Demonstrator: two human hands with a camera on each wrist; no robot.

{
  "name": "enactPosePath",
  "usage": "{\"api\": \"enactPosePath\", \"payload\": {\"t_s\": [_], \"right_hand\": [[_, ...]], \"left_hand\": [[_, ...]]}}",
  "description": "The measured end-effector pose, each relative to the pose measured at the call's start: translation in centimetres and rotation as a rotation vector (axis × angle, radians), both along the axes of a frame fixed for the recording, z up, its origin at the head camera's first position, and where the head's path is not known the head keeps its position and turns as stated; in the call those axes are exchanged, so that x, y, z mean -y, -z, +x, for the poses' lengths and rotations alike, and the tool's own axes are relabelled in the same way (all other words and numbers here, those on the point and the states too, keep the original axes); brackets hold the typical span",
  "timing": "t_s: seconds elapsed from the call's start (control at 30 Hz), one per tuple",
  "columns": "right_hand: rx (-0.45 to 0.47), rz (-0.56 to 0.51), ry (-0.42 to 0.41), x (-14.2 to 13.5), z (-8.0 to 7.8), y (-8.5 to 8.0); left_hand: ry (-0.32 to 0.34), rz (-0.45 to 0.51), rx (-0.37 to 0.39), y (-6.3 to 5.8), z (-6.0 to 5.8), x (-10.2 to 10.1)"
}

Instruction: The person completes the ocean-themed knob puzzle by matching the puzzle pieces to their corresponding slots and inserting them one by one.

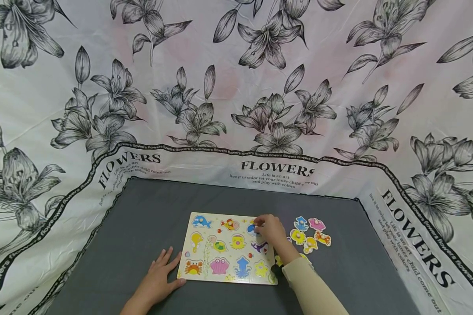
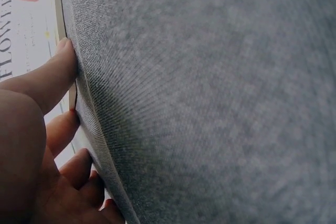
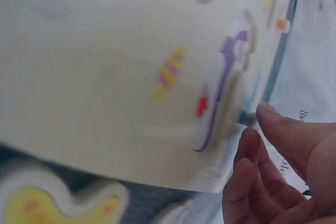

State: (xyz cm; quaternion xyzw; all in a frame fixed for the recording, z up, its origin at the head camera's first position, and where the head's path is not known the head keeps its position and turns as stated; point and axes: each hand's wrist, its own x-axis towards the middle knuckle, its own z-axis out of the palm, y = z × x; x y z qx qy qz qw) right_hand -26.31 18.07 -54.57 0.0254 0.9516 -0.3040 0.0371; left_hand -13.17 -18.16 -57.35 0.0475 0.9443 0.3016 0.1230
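A light wooden puzzle board [image 1: 252, 280] with sea-animal pictures lies on the dark grey table. Along its left edge rests my left hand [image 1: 157, 278], fingers extended and thumb near the lower corner. The left wrist view shows the thumb [image 2: 65, 66] and fingertips against the edge. Over the board's upper right corner, my right hand [image 1: 270, 229] pinches a small blue puzzle piece [image 1: 251, 228], mostly hidden by the fingers. In the right wrist view, thumb and index finger close around its dark blue edge [image 3: 248, 118]. A purple piece [image 3: 224, 82] lies just below that spot.
Right of the board lie several loose pieces, among them a blue one [image 1: 301, 223], a pink one [image 1: 317, 224] and an orange crab [image 1: 322, 238]. More yellow pieces are partly covered by the right sleeve [image 1: 309, 284]. A flower-printed cloth [image 1: 205, 164] borders the table.
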Motion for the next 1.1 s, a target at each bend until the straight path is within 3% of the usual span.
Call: {"api": "enactPosePath", "payload": {"t_s": [0.5, 0.73, 1.1], "right_hand": [[-0.105, -0.038, -0.05, -1.0, 0.9, -3.4], [-0.13, -0.068, -0.001, -2.8, 1.7, -4.7], [-0.169, -0.073, 0.077, -6.1, 3.1, -4.7]], "left_hand": [[0.02, 0.0, 0.0, 0.0, -0.1, -0.1], [0.026, -0.002, 0.007, 0.0, -0.1, -0.2], [0.028, -0.022, 0.025, 0.0, -0.2, 0.0]]}}
